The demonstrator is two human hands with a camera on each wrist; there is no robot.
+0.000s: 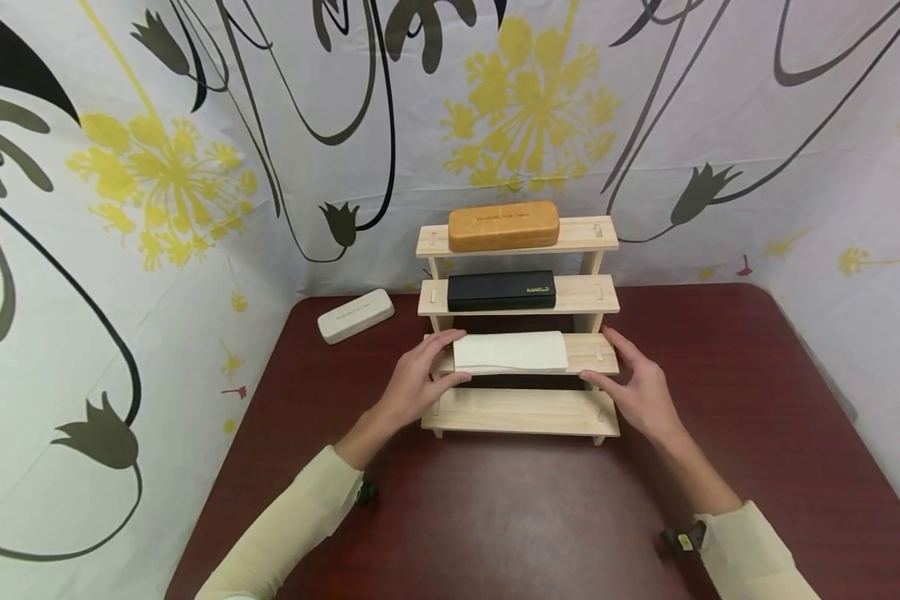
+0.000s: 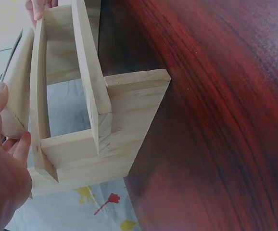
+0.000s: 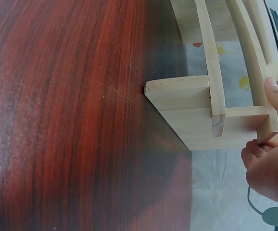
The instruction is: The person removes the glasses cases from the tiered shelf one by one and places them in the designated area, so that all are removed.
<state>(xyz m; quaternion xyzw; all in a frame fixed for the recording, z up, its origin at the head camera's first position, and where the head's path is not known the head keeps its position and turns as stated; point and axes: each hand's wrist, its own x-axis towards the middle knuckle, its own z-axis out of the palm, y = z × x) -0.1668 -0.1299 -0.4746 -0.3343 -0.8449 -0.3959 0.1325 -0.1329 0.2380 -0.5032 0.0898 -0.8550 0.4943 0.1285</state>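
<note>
A stepped wooden rack [image 1: 521, 414] stands on the table. On its second tier from the bottom lies a cream-white glasses case [image 1: 510, 352], lengthwise along the board. My left hand [image 1: 412, 379] holds that case at its left end, thumb at the front and fingers behind, as the left wrist view also shows. At the same tier's right end, my right hand [image 1: 641, 387] grips the board [image 3: 269, 127], with the thumb in front. A black glasses case [image 1: 501, 292] lies on the tier above, and an orange-brown glasses case [image 1: 504, 227] on the top tier.
Left of the rack, another white glasses case [image 1: 356, 317] lies at an angle near the back of the dark red table [image 1: 525, 517]. A floral-patterned cloth [image 1: 412, 167] hangs behind the table and along both sides.
</note>
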